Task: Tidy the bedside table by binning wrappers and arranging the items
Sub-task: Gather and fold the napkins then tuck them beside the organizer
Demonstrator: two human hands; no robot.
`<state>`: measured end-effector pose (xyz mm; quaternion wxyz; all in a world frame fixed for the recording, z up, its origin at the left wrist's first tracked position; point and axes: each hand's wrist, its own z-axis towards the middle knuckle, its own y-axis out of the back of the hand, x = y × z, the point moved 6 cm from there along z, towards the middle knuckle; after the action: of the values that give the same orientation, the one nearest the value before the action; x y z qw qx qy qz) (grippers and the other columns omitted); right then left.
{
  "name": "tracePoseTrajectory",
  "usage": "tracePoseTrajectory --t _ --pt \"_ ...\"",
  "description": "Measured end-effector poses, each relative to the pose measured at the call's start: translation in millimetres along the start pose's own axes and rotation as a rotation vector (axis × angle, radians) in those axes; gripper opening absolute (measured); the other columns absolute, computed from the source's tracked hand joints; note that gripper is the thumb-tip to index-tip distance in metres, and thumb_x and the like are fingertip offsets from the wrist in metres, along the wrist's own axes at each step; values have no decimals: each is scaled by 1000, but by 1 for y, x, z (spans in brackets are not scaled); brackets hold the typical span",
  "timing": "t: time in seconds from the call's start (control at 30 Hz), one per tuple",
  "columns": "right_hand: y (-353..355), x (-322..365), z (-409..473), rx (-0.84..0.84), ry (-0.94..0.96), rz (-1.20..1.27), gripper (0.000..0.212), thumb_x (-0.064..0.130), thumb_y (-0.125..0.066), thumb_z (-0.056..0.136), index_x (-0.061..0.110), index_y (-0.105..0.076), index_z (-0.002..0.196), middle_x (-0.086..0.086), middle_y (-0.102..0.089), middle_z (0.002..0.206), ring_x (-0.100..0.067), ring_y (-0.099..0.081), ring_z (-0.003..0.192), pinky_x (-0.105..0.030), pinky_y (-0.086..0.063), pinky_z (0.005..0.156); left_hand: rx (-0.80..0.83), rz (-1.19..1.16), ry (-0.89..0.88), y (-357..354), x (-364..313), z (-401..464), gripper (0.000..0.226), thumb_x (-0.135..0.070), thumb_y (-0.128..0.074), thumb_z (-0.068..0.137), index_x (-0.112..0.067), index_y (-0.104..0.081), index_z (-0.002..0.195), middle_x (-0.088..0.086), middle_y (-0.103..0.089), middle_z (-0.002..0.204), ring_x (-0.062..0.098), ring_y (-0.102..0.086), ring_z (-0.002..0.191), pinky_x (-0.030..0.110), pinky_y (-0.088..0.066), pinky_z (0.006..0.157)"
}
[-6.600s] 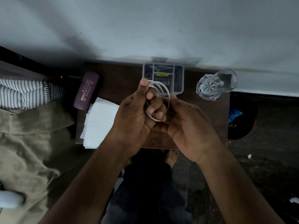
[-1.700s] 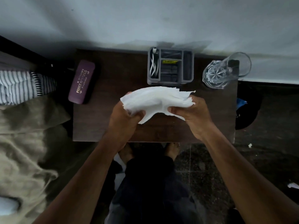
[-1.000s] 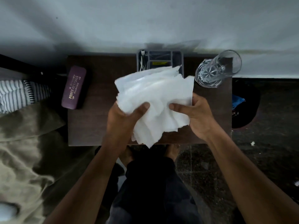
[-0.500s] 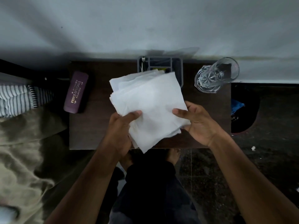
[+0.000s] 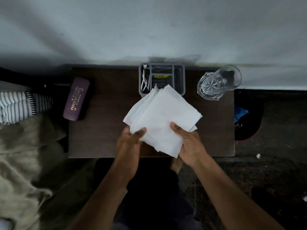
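A stack of white paper napkins (image 5: 162, 117) is held flat over the middle of the dark wooden bedside table (image 5: 103, 135). My left hand (image 5: 128, 146) pinches its near-left edge with the thumb on top. My right hand (image 5: 189, 145) grips its near-right edge, thumb on top too. Behind the napkins stands a grey compartment organiser (image 5: 181, 80) with a white cable (image 5: 144, 80) in its left slot; its front is partly hidden by the napkins. A purple spectacle case (image 5: 76, 99) lies at the table's left edge. A cut-glass tumbler (image 5: 216, 83) stands at the back right corner.
A pale wall runs behind the table. Bedding, striped and olive (image 5: 20, 130), lies to the left. A dark bin (image 5: 247, 117) with something blue inside sits on the floor to the right. My feet (image 5: 176, 165) show below the table's front edge.
The coiled white cable I held earlier now sits in the organiser. The napkins, first crumpled and lifted, have been flattened into a neater stack and lowered toward the table's middle.
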<state>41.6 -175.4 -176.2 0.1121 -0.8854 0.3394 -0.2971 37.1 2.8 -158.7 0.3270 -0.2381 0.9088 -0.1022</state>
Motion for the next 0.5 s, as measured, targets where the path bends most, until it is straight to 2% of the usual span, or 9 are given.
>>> tracePoseTrajectory --t 0.1,0.2,0.27,0.37,0.5 --pt "4 19 4 36 54 -166 53 2 -80 76 7 -65 126 -16 -73 123 -34 -71 112 -50 -59 89 -1 99 -12 24 -27 16 67 -42 -75 81 -24 -50 141 4 -71 127 24 -70 113 31 -60 76" --pt "7 34 7 106 32 -324 45 3 -83 72 8 -72 115 -15 -75 118 -32 -73 106 -42 -61 83 92 304 23 29 -41 27 84 -58 -79 71 -29 -48 144 0 -70 129 21 -69 114 29 -59 76" --pt "8 41 9 144 -17 -425 37 5 -84 71 8 -77 107 -15 -76 114 -33 -74 104 -39 -62 80 163 346 26 21 -43 31 74 -52 -80 75 -25 -54 139 4 -70 129 23 -71 111 29 -59 76" --pt "8 45 12 212 -91 -490 34 8 -85 73 7 -77 106 -16 -76 115 -31 -74 104 -38 -61 79 181 289 67 7 -38 30 67 -41 -84 75 -19 -56 132 9 -70 129 24 -72 107 31 -60 77" --pt "2 39 14 235 -123 -517 42 8 -84 73 7 -74 113 -15 -75 118 -32 -72 108 -41 -61 84 326 169 139 -15 -15 21 59 -24 -75 87 -16 -52 141 13 -64 138 33 -63 124 48 -54 99"
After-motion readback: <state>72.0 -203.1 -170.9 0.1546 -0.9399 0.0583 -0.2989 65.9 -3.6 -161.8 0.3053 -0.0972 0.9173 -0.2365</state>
